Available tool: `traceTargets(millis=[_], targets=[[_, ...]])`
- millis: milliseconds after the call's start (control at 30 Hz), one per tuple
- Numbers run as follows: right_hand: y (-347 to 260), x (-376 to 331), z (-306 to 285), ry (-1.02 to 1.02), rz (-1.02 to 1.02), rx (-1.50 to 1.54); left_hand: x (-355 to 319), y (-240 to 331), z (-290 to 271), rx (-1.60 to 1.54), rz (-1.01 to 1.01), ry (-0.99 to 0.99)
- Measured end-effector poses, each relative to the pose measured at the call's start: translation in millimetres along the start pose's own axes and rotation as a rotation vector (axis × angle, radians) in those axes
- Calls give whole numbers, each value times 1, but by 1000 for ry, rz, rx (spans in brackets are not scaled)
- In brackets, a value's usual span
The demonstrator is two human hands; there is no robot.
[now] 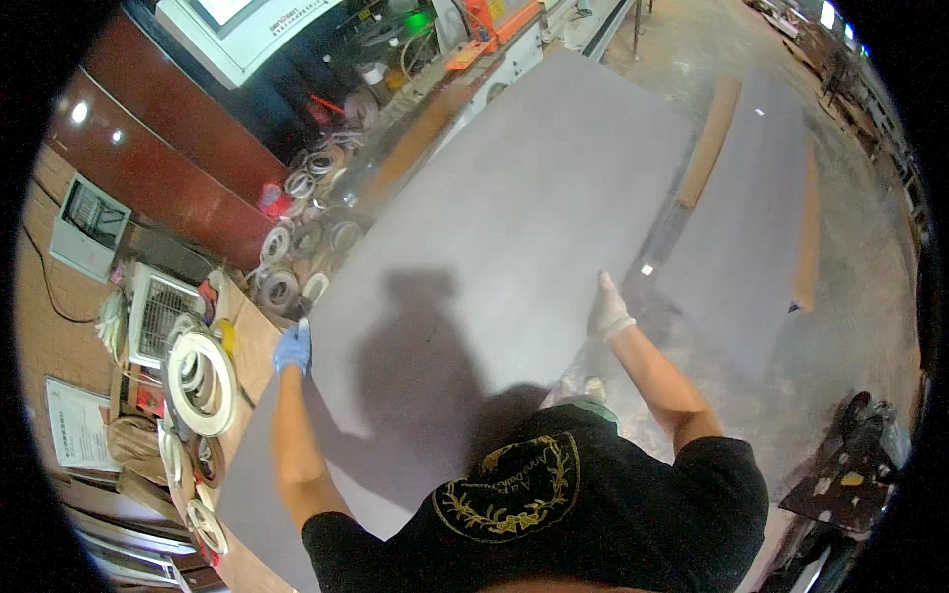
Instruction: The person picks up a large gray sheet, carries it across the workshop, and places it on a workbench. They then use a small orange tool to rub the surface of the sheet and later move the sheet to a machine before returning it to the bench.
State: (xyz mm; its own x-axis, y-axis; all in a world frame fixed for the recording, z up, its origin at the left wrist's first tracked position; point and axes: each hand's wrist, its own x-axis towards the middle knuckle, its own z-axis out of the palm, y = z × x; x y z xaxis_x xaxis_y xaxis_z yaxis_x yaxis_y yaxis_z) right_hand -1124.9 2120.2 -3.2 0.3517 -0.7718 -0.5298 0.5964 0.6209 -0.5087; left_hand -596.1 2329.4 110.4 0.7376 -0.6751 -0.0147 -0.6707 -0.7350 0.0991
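Observation:
A large flat grey panel (534,188) stretches out in front of me, my shadow falling across its near part. My left hand (292,349), in a blue glove, is closed on the panel's left edge. At the right edge my right hand (609,311), in a white glove, grips the same panel with the thumb on top; its fingers are hidden underneath. The panel's far end lies close beside a long machine (504,84) with an orange part. I cannot tell whether they touch.
Rolls of edging tape (282,287) lie heaped left of the panel. More rolls (201,383) sit on a wooden board (252,331). Other grey panels (741,198) are stacked at the right, near brown strips (714,148). A dark cart-like object (840,484) stands lower right.

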Motion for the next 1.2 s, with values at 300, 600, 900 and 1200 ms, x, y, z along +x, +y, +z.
traceTargets(millis=[300,600,900,1200], targets=[[91,57,81,-199,167,111,7,-133,17,-112,-172,46],[117,84,115,-96,175,104,-181,55,25,-115,656,-89],[39,63,121,-39,234,-331,-224,161,81,160,167,-96],[-129,271,69,-217,-223,-669,-203,212,78,299,-57,-238]])
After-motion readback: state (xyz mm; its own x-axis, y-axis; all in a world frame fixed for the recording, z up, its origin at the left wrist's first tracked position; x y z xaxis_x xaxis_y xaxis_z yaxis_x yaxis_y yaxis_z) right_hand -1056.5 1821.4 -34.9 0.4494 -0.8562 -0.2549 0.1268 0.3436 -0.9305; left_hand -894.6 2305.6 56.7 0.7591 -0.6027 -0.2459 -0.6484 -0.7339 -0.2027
